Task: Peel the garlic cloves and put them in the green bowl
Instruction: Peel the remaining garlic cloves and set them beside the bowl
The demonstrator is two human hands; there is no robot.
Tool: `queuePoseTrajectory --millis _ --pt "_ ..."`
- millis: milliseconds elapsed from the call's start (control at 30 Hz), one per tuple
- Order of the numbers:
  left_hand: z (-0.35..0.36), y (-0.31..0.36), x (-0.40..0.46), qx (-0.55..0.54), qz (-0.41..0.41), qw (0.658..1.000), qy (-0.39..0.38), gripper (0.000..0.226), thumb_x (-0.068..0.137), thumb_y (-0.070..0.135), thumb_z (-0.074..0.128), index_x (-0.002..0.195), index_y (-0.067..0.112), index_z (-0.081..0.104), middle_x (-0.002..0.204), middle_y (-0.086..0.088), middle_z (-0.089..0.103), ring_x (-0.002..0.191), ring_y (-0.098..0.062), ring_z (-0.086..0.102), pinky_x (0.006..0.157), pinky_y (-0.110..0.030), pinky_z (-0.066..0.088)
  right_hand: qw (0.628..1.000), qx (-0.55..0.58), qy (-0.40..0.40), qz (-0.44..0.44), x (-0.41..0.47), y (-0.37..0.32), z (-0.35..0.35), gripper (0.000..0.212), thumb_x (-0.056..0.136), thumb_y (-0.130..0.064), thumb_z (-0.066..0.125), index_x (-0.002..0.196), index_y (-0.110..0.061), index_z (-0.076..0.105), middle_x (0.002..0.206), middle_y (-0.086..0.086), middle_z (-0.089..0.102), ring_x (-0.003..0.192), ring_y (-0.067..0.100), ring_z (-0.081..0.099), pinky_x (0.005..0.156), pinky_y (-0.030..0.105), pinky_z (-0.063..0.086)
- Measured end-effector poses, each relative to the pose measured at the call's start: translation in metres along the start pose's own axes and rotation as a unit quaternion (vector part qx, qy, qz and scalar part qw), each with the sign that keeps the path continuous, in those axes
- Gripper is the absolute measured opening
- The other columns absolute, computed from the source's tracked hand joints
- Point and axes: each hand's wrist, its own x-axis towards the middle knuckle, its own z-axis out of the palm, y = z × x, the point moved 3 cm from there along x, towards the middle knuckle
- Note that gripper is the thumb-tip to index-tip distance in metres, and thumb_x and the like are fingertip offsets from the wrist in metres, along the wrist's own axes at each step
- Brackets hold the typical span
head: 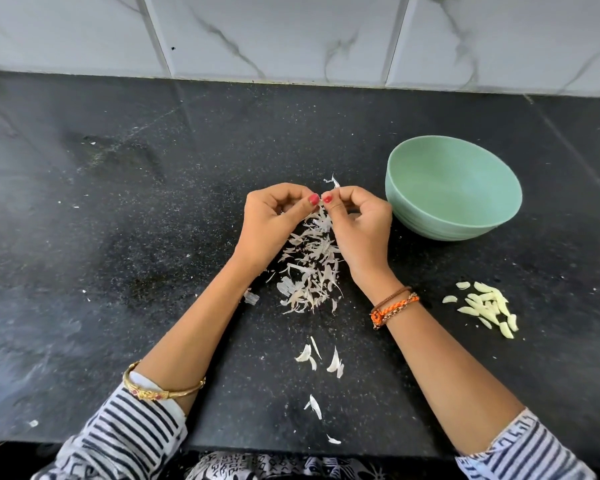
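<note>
My left hand [274, 216] and right hand [355, 220] pinch one clove [322, 199]; peeled cloves [485, 308] wait on the counter [118, 202], the green bowl [452, 188] apparently empty.

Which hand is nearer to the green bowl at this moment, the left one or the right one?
The right hand. It is just beside the green bowl, close to its near-left rim. The left hand is farther away, on the other side of the right hand.

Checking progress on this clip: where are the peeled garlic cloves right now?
In the head view, the peeled cloves lie in a loose pile on the black counter, right of the right wrist and nearer the person than the green bowl, not in it.
</note>
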Motion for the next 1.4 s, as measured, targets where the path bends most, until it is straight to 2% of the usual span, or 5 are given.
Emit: queuePoseTrajectory --millis 167,567,1033,1233,1400 --pt "0.004 0.001 -0.001 0.021 -0.046 0.999 -0.016 0.02 0.091 0.009 0.055 0.072 0.01 0.064 0.064 -0.005 0.055 0.044 0.002 0.037 0.046 -0.01 0.031 1.0 0.023 0.006 -0.007 -0.001 -0.003 -0.001 0.009 0.084 -0.008 0.065 0.079 -0.014 0.068 0.067 -0.012 0.063 0.058 -0.002 0.056 0.054 0.013 0.042" --pt "-0.004 0.0 0.002 -0.027 -0.116 0.992 0.029 0.025 0.09 0.009 0.056 0.065 0.012 0.062 0.049 0.013 0.054 0.046 0.0 0.037 0.043 -0.012 0.031 0.993 0.022 -0.111 -0.031 0.0 -0.001 0.008 0.008 0.086 -0.005 0.061 0.084 -0.012 0.059 0.075 -0.011 0.056 0.07 0.003 0.051 0.061 0.011 0.04" --pt "0.009 0.001 -0.007 -0.14 -0.187 0.966 0.112 0.027 0.087 0.009 0.059 0.06 0.011 0.06 0.05 0.011 0.053 0.046 0.002 0.041 0.043 -0.011 0.032 0.997 0.045 -0.044 -0.033 -0.002 -0.002 0.007 0.02 0.08 0.0 0.062 0.076 -0.019 0.058 0.069 -0.01 0.057 0.065 0.004 0.05 0.064 0.021 0.044" --pt "0.007 0.005 -0.01 -0.015 -0.027 0.987 0.155 0.022 0.087 0.006 0.061 0.071 0.019 0.065 0.06 -0.007 0.057 0.053 -0.009 0.043 0.052 -0.021 0.037 0.998 0.048 -0.001 -0.049 -0.004 0.0 0.004 0.021 0.079 -0.003 0.066 0.078 -0.024 0.065 0.07 -0.015 0.059 0.061 0.003 0.051 0.059 0.016 0.043" --pt "0.005 0.006 -0.011 0.023 0.024 0.982 0.185 0.027 0.086 0.003 0.06 0.071 0.025 0.062 0.052 0.014 0.05 0.045 0.0 0.035 0.046 -0.01 0.03 0.997 0.079 -0.007 -0.006 -0.005 0.001 0.011 0.018 0.08 -0.002 0.067 0.079 -0.02 0.068 0.072 -0.013 0.064 0.067 0.003 0.059 0.064 0.02 0.049"
